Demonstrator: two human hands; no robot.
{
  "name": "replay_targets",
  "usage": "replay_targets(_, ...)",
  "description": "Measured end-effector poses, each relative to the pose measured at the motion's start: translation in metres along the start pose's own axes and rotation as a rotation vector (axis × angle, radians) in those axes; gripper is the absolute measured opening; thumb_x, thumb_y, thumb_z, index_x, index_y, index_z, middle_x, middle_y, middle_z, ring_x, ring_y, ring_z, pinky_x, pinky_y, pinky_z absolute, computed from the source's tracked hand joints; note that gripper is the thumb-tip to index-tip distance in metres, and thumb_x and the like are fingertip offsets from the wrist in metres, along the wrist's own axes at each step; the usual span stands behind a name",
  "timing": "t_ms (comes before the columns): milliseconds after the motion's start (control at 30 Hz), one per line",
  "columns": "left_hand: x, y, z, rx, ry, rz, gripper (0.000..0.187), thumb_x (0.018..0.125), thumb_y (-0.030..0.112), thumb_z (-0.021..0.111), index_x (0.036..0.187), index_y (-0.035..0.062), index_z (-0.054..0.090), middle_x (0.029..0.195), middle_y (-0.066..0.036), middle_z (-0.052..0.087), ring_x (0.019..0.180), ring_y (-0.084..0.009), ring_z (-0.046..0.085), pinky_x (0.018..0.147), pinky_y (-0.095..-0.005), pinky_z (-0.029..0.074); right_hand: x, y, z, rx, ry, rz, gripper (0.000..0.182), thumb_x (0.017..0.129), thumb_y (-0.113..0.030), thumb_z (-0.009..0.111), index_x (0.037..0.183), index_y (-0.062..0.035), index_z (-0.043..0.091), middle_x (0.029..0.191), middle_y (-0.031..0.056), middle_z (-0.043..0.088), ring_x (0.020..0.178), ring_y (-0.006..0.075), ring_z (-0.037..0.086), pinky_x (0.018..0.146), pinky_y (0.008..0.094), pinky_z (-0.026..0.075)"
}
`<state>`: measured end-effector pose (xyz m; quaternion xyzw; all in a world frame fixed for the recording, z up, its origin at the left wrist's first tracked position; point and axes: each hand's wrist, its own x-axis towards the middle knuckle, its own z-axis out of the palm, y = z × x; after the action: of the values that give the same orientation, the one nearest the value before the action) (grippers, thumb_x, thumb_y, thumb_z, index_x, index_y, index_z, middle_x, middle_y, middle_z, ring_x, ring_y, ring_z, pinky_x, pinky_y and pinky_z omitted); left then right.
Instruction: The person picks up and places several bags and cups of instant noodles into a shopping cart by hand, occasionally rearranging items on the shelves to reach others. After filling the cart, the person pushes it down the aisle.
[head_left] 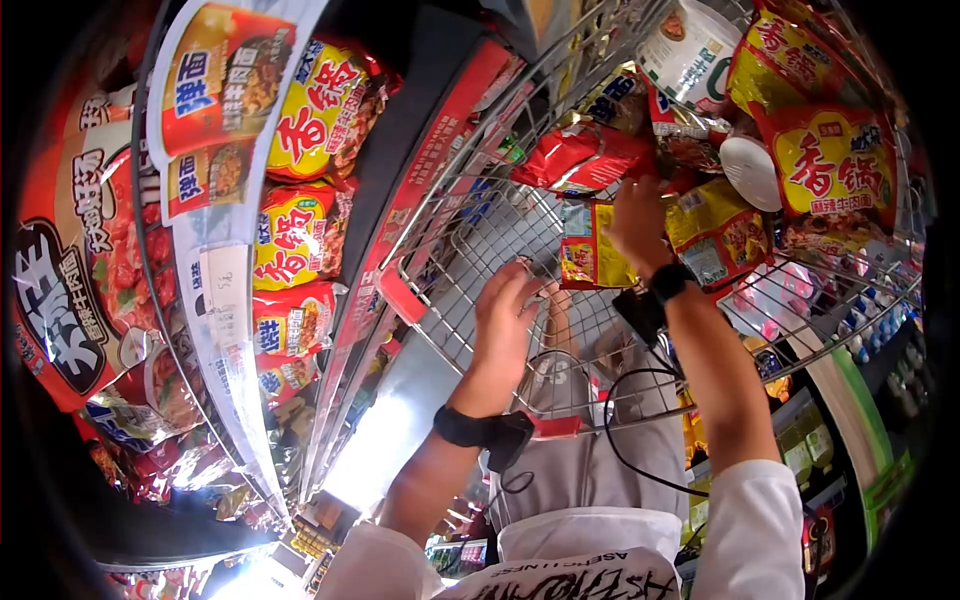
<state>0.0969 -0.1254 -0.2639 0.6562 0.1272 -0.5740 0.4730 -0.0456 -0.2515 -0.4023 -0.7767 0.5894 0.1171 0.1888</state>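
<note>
My left hand hovers over the near left part of the wire shopping cart, fingers stretched out and holding nothing. My right hand reaches down inside the cart among the noodle packets, its fingers extended. Beside its thumb is a small yellow-and-red noodle packet, partly overlapped by the hand. Just past the fingertips lies a red noodle packet. To the right of the wrist sits another yellow noodle packet. Each wrist wears a black strap with a device, and a cable hangs from the right one.
More yellow noodle packets and a white tub fill the cart's far right. Shelved noodle packets stand along the left behind a price rail. Bottles line a shelf on the right.
</note>
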Motion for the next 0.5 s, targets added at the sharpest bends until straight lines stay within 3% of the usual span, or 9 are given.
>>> replay_targets(33,0.000,0.004,-0.001,-0.027,0.011,-0.004,0.033,0.088,0.021,0.058,0.116,0.0071,0.051,0.121,-0.006,0.053,0.113,-0.0246,0.052,0.094,-0.0414,0.036,-0.001,-0.003,0.009,-0.065,0.081,0.008,0.041,0.068,-0.017,0.068,0.104,-0.0008,0.055,0.113,0.0161,0.046,0.105,0.0365,0.049,0.091,0.0454,0.040)
replay_targets(67,0.001,0.007,-0.002,-0.050,0.027,-0.005,0.034,0.088,0.021,0.058,0.117,0.0066,0.050,0.122,-0.006,0.052,0.114,-0.0253,0.051,0.095,-0.0422,0.035,0.000,-0.004,0.016,-0.061,0.084,0.015,0.041,0.068,-0.017,0.068,0.104,-0.0008,0.055,0.113,0.0161,0.046,0.105,0.0365,0.049,0.091,0.0454,0.040)
replay_targets(133,0.001,0.007,-0.008,-0.067,0.009,-0.010,0.033,0.088,0.021,0.058,0.116,0.0066,0.050,0.121,-0.006,0.052,0.115,-0.0266,0.051,0.097,-0.0438,0.034,-0.007,-0.007,0.034,-0.174,0.192,0.047,0.033,0.075,-0.018,0.063,0.106,-0.0080,0.058,0.119,0.0196,0.044,0.111,0.0387,0.045,0.100,0.0522,0.031)
replay_targets(167,0.001,0.008,-0.007,-0.064,0.012,-0.018,0.033,0.088,0.021,0.058,0.116,0.0069,0.050,0.122,-0.006,0.052,0.116,-0.0268,0.050,0.097,-0.0445,0.033,-0.015,-0.004,0.050,-0.124,0.257,-0.001,0.026,0.079,-0.020,0.059,0.105,-0.0148,0.061,0.132,0.0236,0.038,0.118,0.0416,0.041,0.103,0.0565,0.025)
replay_targets(333,0.014,-0.005,-0.006,-0.045,0.007,-0.092,0.037,0.087,0.026,0.058,0.117,0.0072,0.049,0.130,-0.008,0.046,0.121,-0.0284,0.044,0.098,-0.0508,0.030,-0.030,-0.025,0.042,-0.218,0.071,0.089,0.024,0.084,-0.022,0.055,0.106,-0.0153,0.063,0.145,0.0262,0.025,0.126,0.0401,0.036,0.107,0.0552,0.020)
replay_targets(400,0.016,-0.006,-0.003,-0.062,-0.025,-0.232,0.050,0.085,0.031,0.059,0.125,0.0055,0.042,0.140,-0.011,0.034,0.128,-0.0306,0.036,0.099,-0.0608,0.024,-0.031,-0.027,0.040,-0.266,0.049,0.089,0.024,0.085,-0.022,0.054,0.106,-0.0148,0.063,0.146,0.0265,0.023,0.127,0.0395,0.035,0.108,0.0543,0.015)
replay_targets(467,0.023,-0.017,-0.006,-0.052,0.000,-0.262,0.060,0.084,0.033,0.060,0.131,0.0044,0.036,0.144,-0.012,0.027,0.130,-0.0317,0.032,0.100,-0.0648,0.019,-0.042,-0.017,0.037,-0.232,0.000,0.031,0.023,0.084,-0.021,0.055,0.104,-0.0133,0.063,0.148,0.0264,0.018,0.127,0.0403,0.035,0.109,0.0535,0.015)
replay_targets(500,0.029,-0.023,-0.006,-0.034,0.016,-0.288,0.069,0.083,0.035,0.060,0.136,0.0032,0.029,0.148,-0.013,0.021,0.132,-0.0329,0.029,0.100,-0.0687,0.015,-0.047,-0.011,0.046,-0.131,0.103,-0.010,0.022,0.082,-0.020,0.057,0.102,-0.0126,0.064,0.148,0.0262,0.017,0.127,0.0408,0.035,0.108,0.0533,0.017)
